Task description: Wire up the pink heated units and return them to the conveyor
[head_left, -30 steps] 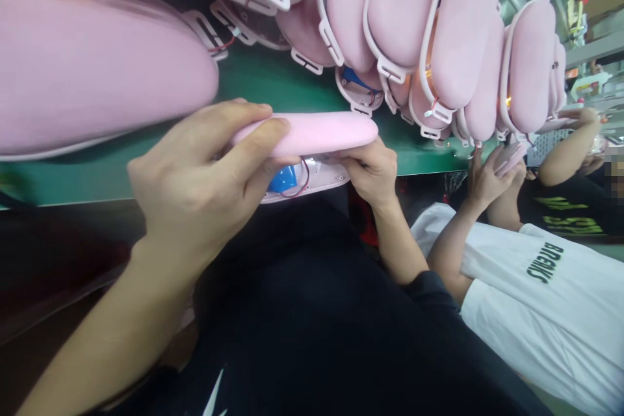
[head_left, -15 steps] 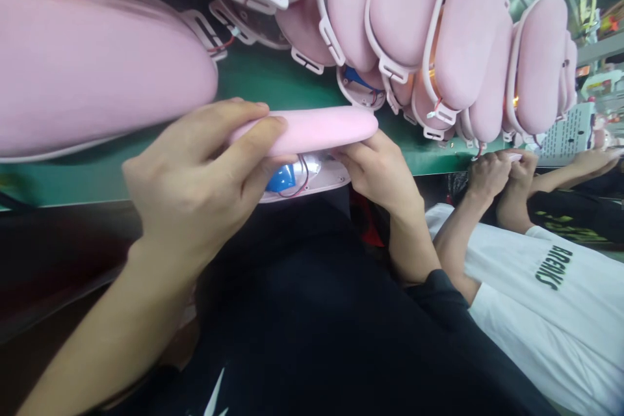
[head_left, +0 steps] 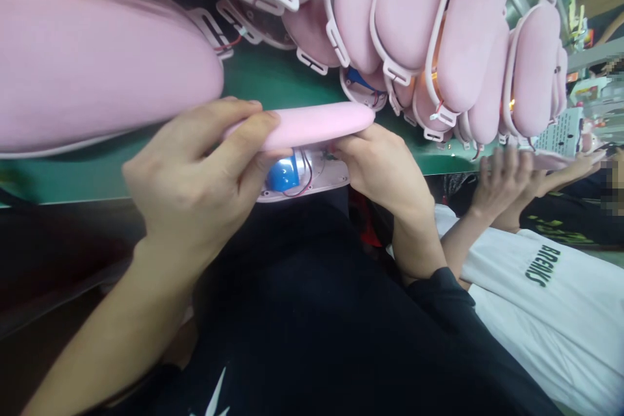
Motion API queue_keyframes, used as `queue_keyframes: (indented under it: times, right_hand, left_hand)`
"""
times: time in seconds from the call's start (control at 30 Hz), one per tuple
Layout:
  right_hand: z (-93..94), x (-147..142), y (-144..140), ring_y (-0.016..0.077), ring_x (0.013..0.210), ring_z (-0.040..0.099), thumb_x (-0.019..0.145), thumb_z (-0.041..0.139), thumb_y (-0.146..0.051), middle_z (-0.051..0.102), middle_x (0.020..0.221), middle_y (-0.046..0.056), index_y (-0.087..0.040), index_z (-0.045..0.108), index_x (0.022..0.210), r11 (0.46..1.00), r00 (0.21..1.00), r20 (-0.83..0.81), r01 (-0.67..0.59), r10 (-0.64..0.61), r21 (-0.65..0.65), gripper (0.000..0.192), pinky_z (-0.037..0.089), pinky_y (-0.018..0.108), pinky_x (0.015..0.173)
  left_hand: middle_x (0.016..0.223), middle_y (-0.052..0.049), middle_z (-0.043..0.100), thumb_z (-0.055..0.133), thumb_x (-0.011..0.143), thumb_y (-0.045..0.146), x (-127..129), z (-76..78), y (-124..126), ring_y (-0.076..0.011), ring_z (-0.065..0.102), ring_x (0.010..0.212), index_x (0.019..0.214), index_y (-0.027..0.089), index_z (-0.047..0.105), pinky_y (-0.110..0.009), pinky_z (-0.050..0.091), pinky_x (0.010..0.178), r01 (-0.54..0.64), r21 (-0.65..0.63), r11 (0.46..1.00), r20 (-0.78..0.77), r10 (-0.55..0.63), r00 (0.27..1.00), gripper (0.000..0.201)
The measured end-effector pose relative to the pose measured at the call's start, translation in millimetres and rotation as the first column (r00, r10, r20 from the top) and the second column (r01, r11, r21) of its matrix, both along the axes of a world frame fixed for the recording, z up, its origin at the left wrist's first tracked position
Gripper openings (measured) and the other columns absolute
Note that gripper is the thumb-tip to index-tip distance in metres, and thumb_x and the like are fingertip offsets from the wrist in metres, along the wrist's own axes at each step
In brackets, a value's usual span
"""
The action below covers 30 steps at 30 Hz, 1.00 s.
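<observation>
My left hand (head_left: 199,156) is closed on the left end of a long pink padded cover (head_left: 316,125), fingers over the top and thumb below. My right hand (head_left: 380,159) grips the cover's right end, its fingertips tucked underneath and partly hidden. The cover is tilted up on edge above an open pink shell (head_left: 331,175) at the table's front edge. Inside the shell I see a blue battery pack (head_left: 283,172) with thin dark and red wires running beside it.
Several pink padded units (head_left: 409,6) with slotted strap loops are piled along the back of the green table (head_left: 263,84). A large pink unit (head_left: 97,68) lies at left. On the right, a co-worker in a white shirt (head_left: 526,273) holds a flat pink piece (head_left: 550,159).
The cover has lifted or tilted slightly, showing more of the battery pack and wires. My right hand has shifted a little under its end. The co-worker's hands have moved apart.
</observation>
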State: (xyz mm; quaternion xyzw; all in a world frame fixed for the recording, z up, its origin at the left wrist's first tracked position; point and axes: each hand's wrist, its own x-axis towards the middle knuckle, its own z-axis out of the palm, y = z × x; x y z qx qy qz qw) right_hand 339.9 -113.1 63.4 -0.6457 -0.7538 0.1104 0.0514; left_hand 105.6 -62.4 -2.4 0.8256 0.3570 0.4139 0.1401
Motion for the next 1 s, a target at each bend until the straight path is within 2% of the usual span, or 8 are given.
queue_keyframes:
  times: [0.2,0.47,0.57,0.63,0.7,0.8,0.9,1.0]
  right_hand:
    - [2.4,-0.7,4.9,0.0156,0.072,0.060,0.100,0.056,-0.012,0.071,0.087,0.003,-0.022,0.079,0.092,1.000,0.998,0.060,0.003,-0.003,0.012,0.026,0.051,0.028,0.071]
    - [7.9,-12.9,14.5,0.0199,0.077,0.066,0.094,0.065,-0.009,0.075,0.090,0.006,-0.018,0.079,0.093,0.996,0.985,0.159,0.078,-0.073,-0.030,0.016,0.051,0.032,0.072]
    - [5.6,-7.3,1.0,0.0200,0.085,0.069,0.097,0.063,-0.010,0.077,0.098,0.006,-0.020,0.079,0.099,0.999,0.997,0.067,0.043,-0.041,-0.024,0.020,0.055,0.031,0.078]
    - [-3.1,4.1,-19.2,0.0204,0.095,0.072,0.101,0.063,-0.017,0.077,0.103,0.005,-0.023,0.078,0.102,0.994,0.993,-0.117,-0.018,0.031,0.112,0.016,0.059,0.033,0.087]
    - [-17.5,17.3,-40.9,0.0230,0.108,0.071,0.103,0.063,-0.031,0.076,0.110,0.007,-0.025,0.076,0.109,0.926,0.963,-0.267,0.083,0.019,0.367,0.015,0.059,0.040,0.098]
    - [-41.2,29.9,-57.6,0.0313,0.137,0.061,0.095,0.068,-0.064,0.067,0.140,0.014,-0.026,0.068,0.132,0.828,0.948,-0.311,0.228,-0.069,0.512,0.053,0.050,0.056,0.117]
    - [-54.7,30.4,-49.4,0.0385,0.157,0.042,0.075,0.077,-0.086,0.049,0.165,0.019,-0.024,0.059,0.150,0.931,0.978,-0.207,0.071,0.004,0.358,0.099,0.036,0.062,0.129]
    - [-56.9,26.4,-32.2,0.0383,0.158,0.040,0.074,0.079,-0.084,0.057,0.161,0.015,-0.025,0.064,0.148,0.962,0.978,-0.184,-0.050,0.102,0.268,0.095,0.040,0.059,0.129]
  left_hand:
    - [0.130,-0.013,0.075,0.072,0.102,0.027,0.0,-3.3,-0.4,-0.0317,0.074,0.121,0.136,0.019,0.071,-0.040,0.061,0.103,0.007,0.001,1.000,0.011,-0.007,1.000,0.035]
    - [0.126,-0.015,0.076,0.078,0.097,0.024,4.2,-5.1,-3.9,-0.0320,0.076,0.117,0.132,0.016,0.073,-0.038,0.061,0.100,0.009,0.037,0.999,0.043,-0.010,0.999,0.036]
    - [0.129,-0.014,0.076,0.077,0.098,0.022,3.3,-7.9,-5.6,-0.0304,0.075,0.119,0.134,0.020,0.073,-0.039,0.061,0.102,0.003,0.042,0.999,0.067,-0.006,0.998,0.037]
    - [0.133,-0.011,0.075,0.078,0.096,0.020,-1.2,-13.4,-5.5,-0.0299,0.074,0.123,0.139,0.025,0.071,-0.041,0.062,0.105,0.030,0.076,0.997,0.083,-0.037,0.996,0.043]
    - [0.138,-0.008,0.073,0.079,0.094,0.019,-8.9,-21.8,-3.5,-0.0306,0.072,0.128,0.143,0.030,0.067,-0.044,0.063,0.107,0.092,0.159,0.983,0.098,-0.109,0.989,0.052]
    - [0.142,-0.008,0.070,0.082,0.091,0.033,-20.2,-33.7,1.1,-0.0337,0.069,0.133,0.141,0.030,0.067,-0.047,0.064,0.107,0.224,0.315,0.922,0.066,-0.256,0.964,0.052]
    - [0.136,-0.014,0.071,0.083,0.088,0.052,-20.1,-34.6,1.9,-0.0405,0.064,0.136,0.132,0.023,0.070,-0.056,0.059,0.112,0.288,0.366,0.885,-0.053,-0.290,0.956,0.055]
    - [0.139,-0.022,0.068,0.080,0.091,0.049,-8.3,-25.2,-4.0,-0.0439,0.063,0.133,0.139,0.018,0.064,-0.059,0.058,0.109,0.228,0.274,0.934,-0.205,-0.175,0.963,0.059]
